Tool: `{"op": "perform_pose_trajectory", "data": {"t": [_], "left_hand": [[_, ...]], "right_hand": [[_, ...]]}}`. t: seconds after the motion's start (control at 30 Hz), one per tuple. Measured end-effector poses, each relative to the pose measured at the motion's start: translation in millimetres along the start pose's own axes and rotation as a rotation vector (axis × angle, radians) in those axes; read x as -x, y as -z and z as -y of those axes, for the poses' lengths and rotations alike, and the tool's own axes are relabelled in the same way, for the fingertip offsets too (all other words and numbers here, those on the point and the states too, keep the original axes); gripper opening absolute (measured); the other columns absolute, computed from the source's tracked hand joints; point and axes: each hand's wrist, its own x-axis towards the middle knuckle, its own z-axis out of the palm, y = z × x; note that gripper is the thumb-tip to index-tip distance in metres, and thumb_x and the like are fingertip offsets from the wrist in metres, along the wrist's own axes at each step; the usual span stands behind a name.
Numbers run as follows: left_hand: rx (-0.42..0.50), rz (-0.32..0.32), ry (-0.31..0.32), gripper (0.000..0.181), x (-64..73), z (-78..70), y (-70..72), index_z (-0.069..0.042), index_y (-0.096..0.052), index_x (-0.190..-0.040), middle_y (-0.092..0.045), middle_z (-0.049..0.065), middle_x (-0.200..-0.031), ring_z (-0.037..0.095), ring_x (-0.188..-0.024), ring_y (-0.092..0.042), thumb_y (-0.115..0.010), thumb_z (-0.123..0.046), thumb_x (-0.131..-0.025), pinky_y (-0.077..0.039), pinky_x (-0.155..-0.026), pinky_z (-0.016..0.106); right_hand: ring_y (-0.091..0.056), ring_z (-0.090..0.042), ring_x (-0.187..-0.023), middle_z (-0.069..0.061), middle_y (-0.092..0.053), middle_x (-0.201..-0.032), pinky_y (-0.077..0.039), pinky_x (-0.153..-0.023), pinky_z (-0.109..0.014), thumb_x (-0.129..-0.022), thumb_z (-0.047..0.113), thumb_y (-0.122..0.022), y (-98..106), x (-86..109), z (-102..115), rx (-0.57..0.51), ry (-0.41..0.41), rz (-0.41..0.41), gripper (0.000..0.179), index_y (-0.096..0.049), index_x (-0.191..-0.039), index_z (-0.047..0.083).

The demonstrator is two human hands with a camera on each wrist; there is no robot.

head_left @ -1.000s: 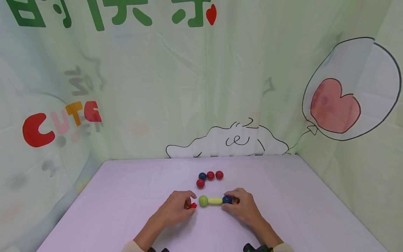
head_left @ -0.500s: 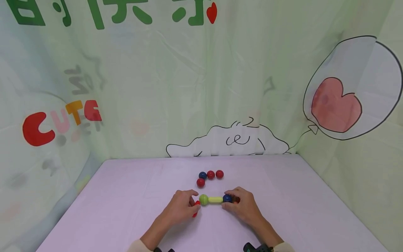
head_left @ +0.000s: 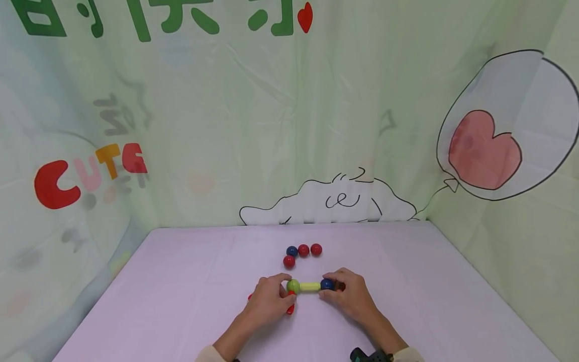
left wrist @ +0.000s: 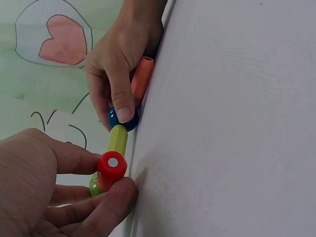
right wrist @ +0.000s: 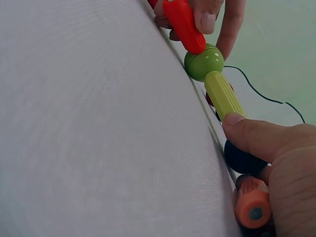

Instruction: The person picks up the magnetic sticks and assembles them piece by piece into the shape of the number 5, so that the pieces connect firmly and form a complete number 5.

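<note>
My left hand [head_left: 270, 299] pinches a red magnetic rod [left wrist: 111, 173] between thumb and fingers. In the right wrist view the rod's far end meets a green ball [right wrist: 205, 63]. A ribbed yellow-green rod [head_left: 309, 286] joins that ball to a dark blue ball [head_left: 327, 284]. My right hand [head_left: 350, 291] grips the blue ball, its thumb lying over the ball and the rod's end. Behind the blue ball, partly under the right hand, an orange rod [left wrist: 142, 79] shows, with a grey disc on its end.
Beyond the hands, a blue ball [head_left: 291, 251] and red balls [head_left: 303, 250] form a small bent row on the pale cloth-covered table [head_left: 190, 261]. A bit of red [head_left: 250, 297] peeks out left of my left hand. A printed curtain [head_left: 203, 125] stands behind the table.
My left hand has moved right to the green ball, turning the red rod so it points toward me. The right hand stays at the blue ball. A red bit now shows behind the left hand.
</note>
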Motion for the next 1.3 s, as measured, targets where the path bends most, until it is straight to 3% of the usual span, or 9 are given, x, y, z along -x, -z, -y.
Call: {"op": "perform_pose_trajectory", "data": {"t": [0.43,0.67,0.9,1.13,1.3], "left_hand": [[0.121,-0.004,0.030,0.048,0.9,-0.2,-6.1,-0.006,-0.063,-0.133,-0.061,-0.001,-0.083,0.016,-0.068,-0.059,-0.078,-0.014,-0.089,-0.053,-0.059,0.027],[0.137,-0.020,0.046,0.047,0.5,2.9,-6.6,-0.007,-0.064,-0.132,-0.061,-0.001,-0.082,0.015,-0.063,-0.060,-0.079,-0.015,-0.088,-0.052,-0.057,0.026],[0.160,-0.035,0.007,0.037,-3.2,9.9,-8.4,-0.008,-0.065,-0.131,-0.061,0.000,-0.085,0.015,-0.056,-0.062,-0.070,-0.014,-0.095,-0.052,-0.054,0.027],[0.195,-0.045,-0.035,0.034,-6.1,18.4,-9.6,-0.009,-0.064,-0.131,-0.061,0.003,-0.089,0.014,-0.052,-0.063,-0.066,-0.014,-0.098,-0.052,-0.052,0.027],[0.216,-0.027,-0.049,0.035,-7.2,24.5,-10.9,-0.009,-0.063,-0.134,-0.060,0.007,-0.107,0.016,-0.054,-0.064,-0.064,-0.015,-0.099,-0.054,-0.052,0.028]], "right_hand": [[-0.053,-0.013,-0.082,0.005,-0.064,-0.093,-0.048,-0.071,-0.024,-0.076,0.020,-0.091,2.7,-0.7,1.6,0.032,0.002,0.018,0.036,-0.079,-0.109,0.016],[-0.054,-0.014,-0.086,0.005,-0.066,-0.097,-0.049,-0.074,-0.025,-0.079,0.020,-0.087,2.7,-1.0,4.9,0.045,0.002,0.030,0.033,-0.079,-0.111,0.018],[-0.056,-0.014,-0.091,0.004,-0.066,-0.101,-0.052,-0.083,-0.030,-0.082,0.016,-0.084,1.5,0.7,4.4,0.053,-0.018,0.029,0.032,-0.078,-0.113,0.018],[-0.054,-0.014,-0.088,0.003,-0.065,-0.098,-0.051,-0.076,-0.026,-0.082,0.014,-0.084,1.6,-0.8,4.5,0.028,-0.007,0.028,0.031,-0.078,-0.112,0.016],[-0.053,-0.014,-0.085,0.004,-0.064,-0.096,-0.049,-0.073,-0.025,-0.080,0.014,-0.084,2.4,0.1,5.6,0.020,-0.013,0.032,0.032,-0.078,-0.112,0.015]]}}
